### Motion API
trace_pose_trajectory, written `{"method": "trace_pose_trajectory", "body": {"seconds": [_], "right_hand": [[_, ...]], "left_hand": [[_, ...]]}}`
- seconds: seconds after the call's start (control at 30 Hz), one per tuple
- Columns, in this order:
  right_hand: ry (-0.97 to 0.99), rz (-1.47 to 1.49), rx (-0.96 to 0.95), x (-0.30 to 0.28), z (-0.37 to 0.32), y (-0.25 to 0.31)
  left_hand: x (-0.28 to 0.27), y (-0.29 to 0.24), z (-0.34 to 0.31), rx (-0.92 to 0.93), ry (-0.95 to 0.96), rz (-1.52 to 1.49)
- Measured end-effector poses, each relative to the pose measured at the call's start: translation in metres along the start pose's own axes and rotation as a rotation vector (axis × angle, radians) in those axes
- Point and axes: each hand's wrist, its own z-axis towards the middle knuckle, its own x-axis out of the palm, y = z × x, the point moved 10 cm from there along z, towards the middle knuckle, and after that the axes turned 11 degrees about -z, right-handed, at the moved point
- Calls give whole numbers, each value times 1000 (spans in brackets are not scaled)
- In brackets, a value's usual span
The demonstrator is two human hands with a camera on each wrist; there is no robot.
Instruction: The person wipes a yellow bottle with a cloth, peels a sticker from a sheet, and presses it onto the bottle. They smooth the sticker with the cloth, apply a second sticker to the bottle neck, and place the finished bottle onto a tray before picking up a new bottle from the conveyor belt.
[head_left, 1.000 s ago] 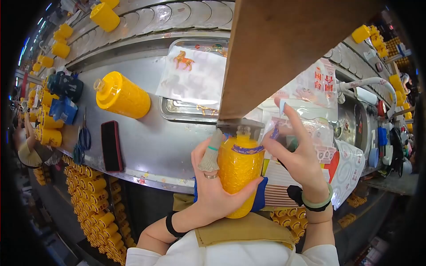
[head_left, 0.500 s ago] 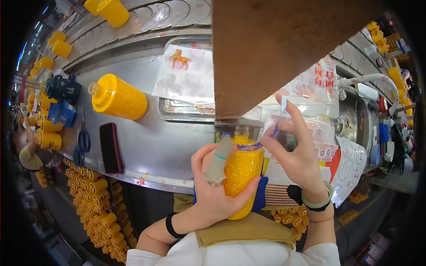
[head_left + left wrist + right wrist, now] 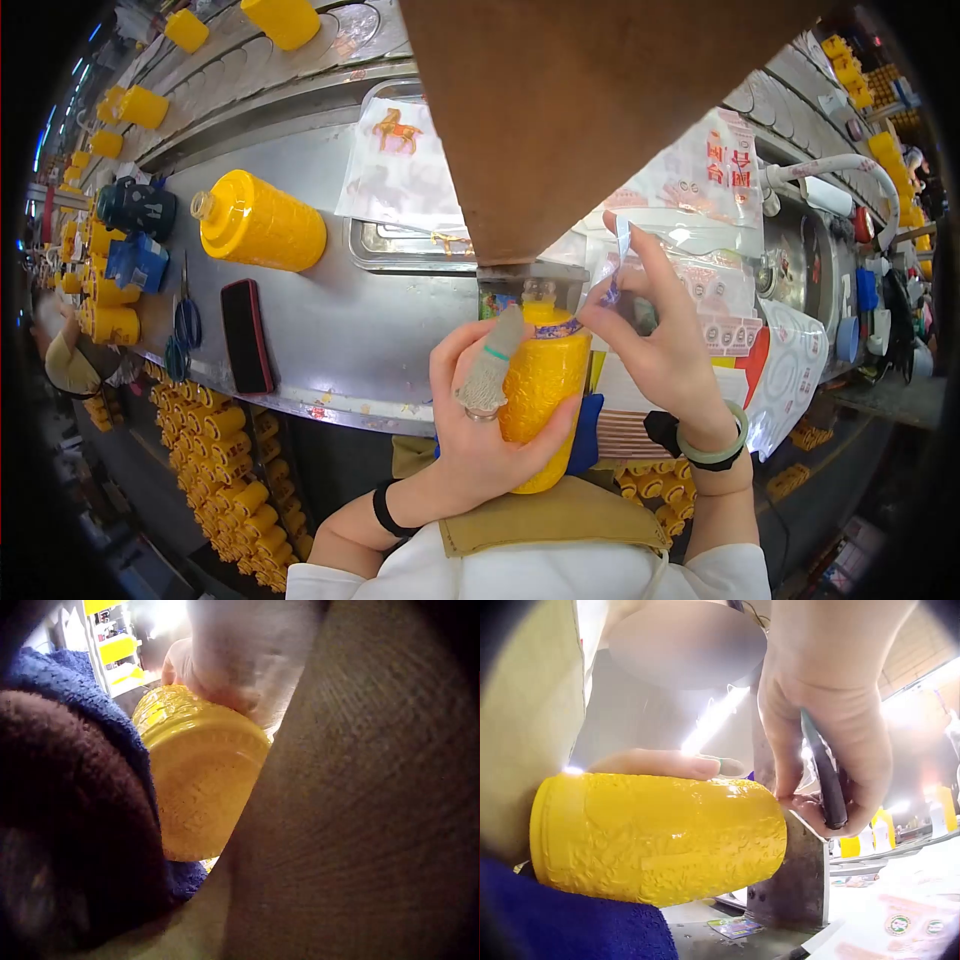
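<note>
My left hand [image 3: 482,448] grips a yellow embossed bottle [image 3: 545,385] with a clear glass neck, held upright in front of the apron. A grey finger cover [image 3: 490,370] with a teal band sits on one of its fingers, beside the bottle's shoulder. A purple patterned strip [image 3: 560,328] lies around the shoulder. My right hand [image 3: 665,350] pinches the strip's loose end at the bottle's right side, and a pale tail [image 3: 622,240] runs up to its index fingertip. In the left wrist view the bottle's base [image 3: 206,791] shows above blue cloth [image 3: 184,881].
A brown post [image 3: 560,130] rises just beyond the bottle. Left on the metal bench are another yellow bottle [image 3: 265,220], a phone [image 3: 246,335], scissors [image 3: 183,325] and a tray [image 3: 375,255] with a horse decal sheet [image 3: 400,170]. Printed sheets [image 3: 715,200] lie right. A conveyor [image 3: 350,30] runs behind.
The covered finger has shifted up and right toward the bottle's shoulder. My right hand has moved slightly left, with more of the strip's tail showing. The head view has shifted a little.
</note>
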Motion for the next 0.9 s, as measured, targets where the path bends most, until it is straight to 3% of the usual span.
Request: {"method": "trace_pose_trajectory", "body": {"seconds": [0.43,0.47,0.53,0.6,0.67,0.7,0.73,0.8,0.83,0.9], "right_hand": [[-5,54,69,5,-3,-15],[-8,58,71,-1,-1,-15],[282,46,361,10,-4,-42],[281,29,358,4,-12,-55],[86,-416,233,-25,-18,-46],[47,-449,254,-34,-21,-38],[49,-448,253,-33,-23,-30],[-131,-342,-21,-40,-23,12],[-132,-341,-19,-32,-23,16],[-134,-211,-284,-13,-27,46]], "left_hand": [[-2,-1,2,38,61,75],[-5,6,2,10,59,-2],[-10,20,-2,-16,59,-76],[-11,53,-13,-238,33,-381],[-12,42,-8,-174,5,-309],[-15,32,-6,-110,-18,-236],[-15,28,-5,-112,-20,-235],[-12,13,-3,-33,8,-115],[-9,12,-4,-33,10,-115],[-6,12,-7,-33,-23,-148]]}}
